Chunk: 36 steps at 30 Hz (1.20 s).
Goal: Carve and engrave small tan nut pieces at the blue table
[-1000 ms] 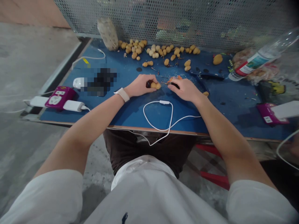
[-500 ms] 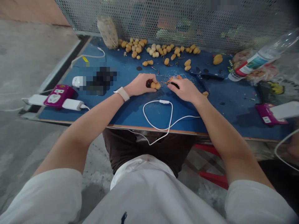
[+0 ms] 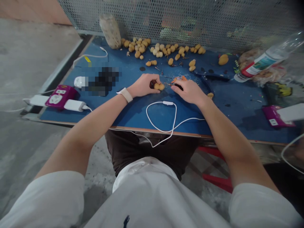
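Observation:
My left hand (image 3: 147,83), with a pale band on its wrist, is closed around a small tan gourd (image 3: 159,86). Something dark reddish-brown (image 3: 152,84) shows inside the curl of its fingers, beside the gourd. To the right, my right hand (image 3: 187,90) is closed on a tool with a dark handle (image 3: 178,86). A thin tip (image 3: 169,84) points from it toward the gourd; its exact kind I cannot make out. Orange scraps and pale crumbs (image 3: 181,78) lie just beyond my right hand.
Many small gourds (image 3: 140,47) line the back of the blue table (image 3: 128,110) by a perforated metal screen (image 3: 142,19). A cloudy jar (image 3: 110,31) stands back left, a plastic bottle (image 3: 261,63) leans right. A looped white cable (image 3: 175,110) crosses the front edge; purple power strips (image 3: 63,96) sit at the sides.
The whole view has shifted very slightly. Both hands keep nearly the same place and grip.

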### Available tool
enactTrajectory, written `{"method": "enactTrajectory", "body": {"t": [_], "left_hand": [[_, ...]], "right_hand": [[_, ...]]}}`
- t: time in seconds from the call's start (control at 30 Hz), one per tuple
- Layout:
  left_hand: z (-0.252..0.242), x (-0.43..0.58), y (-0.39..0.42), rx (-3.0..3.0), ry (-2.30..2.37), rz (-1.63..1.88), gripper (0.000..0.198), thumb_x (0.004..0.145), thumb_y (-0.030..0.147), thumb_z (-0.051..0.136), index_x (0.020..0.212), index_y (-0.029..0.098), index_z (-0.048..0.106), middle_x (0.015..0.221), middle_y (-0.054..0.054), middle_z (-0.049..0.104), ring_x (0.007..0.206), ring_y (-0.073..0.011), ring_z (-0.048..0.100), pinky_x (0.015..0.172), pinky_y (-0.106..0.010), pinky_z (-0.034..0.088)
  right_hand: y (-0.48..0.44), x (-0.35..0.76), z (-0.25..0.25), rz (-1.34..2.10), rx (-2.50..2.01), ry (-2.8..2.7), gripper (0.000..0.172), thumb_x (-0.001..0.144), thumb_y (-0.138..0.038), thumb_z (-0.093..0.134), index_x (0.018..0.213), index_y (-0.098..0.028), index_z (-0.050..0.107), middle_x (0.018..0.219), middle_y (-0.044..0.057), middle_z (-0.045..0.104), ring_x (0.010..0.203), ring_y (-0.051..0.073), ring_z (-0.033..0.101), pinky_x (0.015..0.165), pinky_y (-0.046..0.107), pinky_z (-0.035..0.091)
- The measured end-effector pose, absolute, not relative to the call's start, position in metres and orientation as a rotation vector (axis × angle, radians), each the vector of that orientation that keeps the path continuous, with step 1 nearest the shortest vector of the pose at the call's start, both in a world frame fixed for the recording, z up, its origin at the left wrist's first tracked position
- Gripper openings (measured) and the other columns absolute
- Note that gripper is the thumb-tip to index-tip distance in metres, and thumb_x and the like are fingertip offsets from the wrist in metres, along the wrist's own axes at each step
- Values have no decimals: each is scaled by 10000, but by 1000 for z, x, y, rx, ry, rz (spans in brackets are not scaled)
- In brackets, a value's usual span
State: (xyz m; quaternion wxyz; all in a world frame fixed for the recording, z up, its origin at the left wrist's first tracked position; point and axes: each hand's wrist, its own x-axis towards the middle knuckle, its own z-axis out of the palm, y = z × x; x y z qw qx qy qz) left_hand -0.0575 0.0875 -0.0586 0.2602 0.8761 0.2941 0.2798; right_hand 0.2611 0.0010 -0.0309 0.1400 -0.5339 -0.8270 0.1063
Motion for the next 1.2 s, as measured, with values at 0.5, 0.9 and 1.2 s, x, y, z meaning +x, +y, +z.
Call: {"method": "enactTrajectory", "body": {"t": [0.5,0.9,1.2], "left_hand": [[-59,-57,88,2358,828,735,420,908,449,1139,1129,225,862,1093,-73,896,1074,-285,869,1046,-447,702],[-59,-57,86,2340,830,731,466,909,490,1140,1106,227,811,1090,-72,887,1044,-266,849,1033,-445,704],[-62,-57,88,2338,818,750,449,911,514,1128,1109,230,843,1065,-59,873,1030,-248,825,1014,-418,676]], "right_hand": [[4,264,-35,300,-1509,-2366,848,1281,-899,371,1513,-268,888,1268,192,948,1213,491,860,1042,567,603],[1,261,-34,306,-1523,-2345,873,1275,-918,354,1497,-270,896,1225,189,950,1174,479,863,1016,567,608],[0,259,-34,277,-1551,-2334,822,1286,-858,412,1495,-238,909,1307,216,955,1270,504,857,1022,554,597]]}}
